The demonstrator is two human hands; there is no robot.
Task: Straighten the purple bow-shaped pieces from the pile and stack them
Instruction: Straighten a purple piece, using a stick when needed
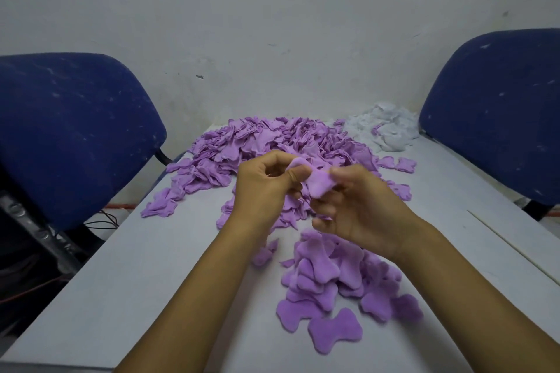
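A big pile of crumpled purple bow-shaped pieces (266, 142) covers the far middle of the white table (127, 297). Above its near edge both hands hold one purple piece (318, 183) in the air. My left hand (266, 188) pinches its left side between thumb and fingers. My right hand (360, 209) pinches its right side, its lower fingers curled under. Closer to me, under my right wrist, lies a loose heap of flattened purple pieces (336, 281), overlapping one another.
A smaller heap of white pieces (385, 127) sits at the table's far right. Two blue chairs flank the table, one at the left (69, 130), one at the right (497, 109). Cables (100, 221) lie on the floor at the left. A white wall stands behind.
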